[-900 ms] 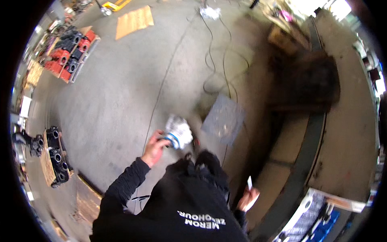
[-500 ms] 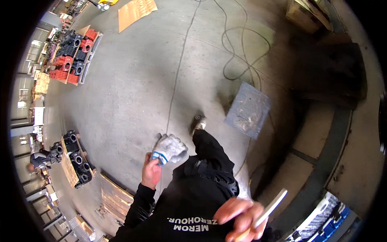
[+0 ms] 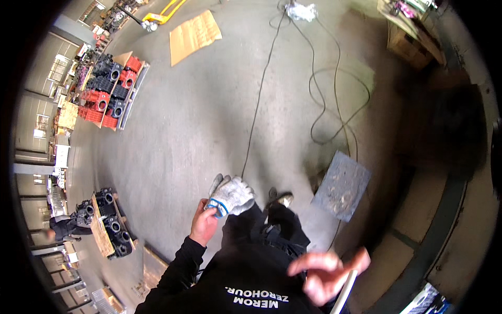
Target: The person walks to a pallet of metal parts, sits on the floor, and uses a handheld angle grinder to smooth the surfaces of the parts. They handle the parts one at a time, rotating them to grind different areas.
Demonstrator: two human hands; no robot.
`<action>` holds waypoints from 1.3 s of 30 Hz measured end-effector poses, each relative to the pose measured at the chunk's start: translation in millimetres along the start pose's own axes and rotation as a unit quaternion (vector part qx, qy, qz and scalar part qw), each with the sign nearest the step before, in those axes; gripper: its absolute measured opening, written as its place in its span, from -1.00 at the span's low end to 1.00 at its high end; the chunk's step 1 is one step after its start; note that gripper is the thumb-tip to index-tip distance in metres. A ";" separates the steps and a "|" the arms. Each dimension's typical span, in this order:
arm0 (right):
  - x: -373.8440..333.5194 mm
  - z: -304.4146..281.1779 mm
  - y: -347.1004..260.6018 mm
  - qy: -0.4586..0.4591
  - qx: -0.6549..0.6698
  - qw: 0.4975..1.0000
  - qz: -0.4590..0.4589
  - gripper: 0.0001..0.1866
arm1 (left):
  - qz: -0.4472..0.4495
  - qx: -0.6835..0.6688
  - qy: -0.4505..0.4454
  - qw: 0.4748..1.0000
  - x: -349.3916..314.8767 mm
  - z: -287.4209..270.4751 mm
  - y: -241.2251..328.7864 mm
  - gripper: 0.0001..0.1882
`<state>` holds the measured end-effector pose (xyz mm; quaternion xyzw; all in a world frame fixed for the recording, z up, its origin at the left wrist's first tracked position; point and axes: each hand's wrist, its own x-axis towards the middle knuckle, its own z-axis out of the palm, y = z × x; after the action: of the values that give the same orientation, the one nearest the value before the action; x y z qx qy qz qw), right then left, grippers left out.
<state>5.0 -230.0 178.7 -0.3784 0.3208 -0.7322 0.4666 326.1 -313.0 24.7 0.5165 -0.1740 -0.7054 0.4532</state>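
My left hand (image 3: 205, 224) is closed around the blue-edged cuffs of a pair of grey-white knit work gloves (image 3: 231, 194), which hang limp in front of my thigh. At the lower right, my right hand (image 3: 327, 276) is raised near the camera, thumb and index finger spread apart, slightly blurred. In front of its palm a white cigarette (image 3: 344, 294) slants down and runs out past the lower edge. The fingers do not appear to close on it.
A grey plate (image 3: 342, 186) lies on the floor to the right. Loose cables (image 3: 340, 125) loop beyond it; cardboard (image 3: 196, 35) lies ahead. Pallets of red and black castings (image 3: 110, 94) and black castings (image 3: 112, 225) stand left, with another person (image 3: 68, 227) beside the nearer one.
My right hand has spread its fingers and left the cigarette it held. The left hand still grips the gloves. The view has shifted, with floor objects now lower and farther right.
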 end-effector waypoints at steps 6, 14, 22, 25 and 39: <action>-104.0 -158.9 182.3 -0.151 -0.746 0.536 0.365 -0.76 | -0.017 -0.051 -0.046 0.998 71.1 31.2 51.8 -0.61; -113.7 -198.0 311.8 -0.004 -0.605 0.719 0.343 -0.78 | -0.050 -0.024 -0.131 0.990 216.8 67.4 108.3 -0.68; 65.9 -154.2 379.5 0.010 -0.593 0.781 0.196 -0.82 | -0.064 0.035 -0.231 0.970 342.0 114.4 219.6 -0.64; 115.7 -149.7 412.6 0.099 -0.376 0.862 0.325 -0.77 | -0.031 0.051 -0.202 0.978 375.4 118.4 252.7 -0.63; 477.8 -180.3 544.2 -0.298 -0.424 0.749 0.413 -0.61 | 0.043 -0.099 0.006 0.994 505.3 127.8 314.0 -0.65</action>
<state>-42.0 -846.7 -239.0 -0.5671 0.5678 -0.1068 0.5870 329.1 -921.4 12.1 0.4652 -0.1225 -0.6961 0.5330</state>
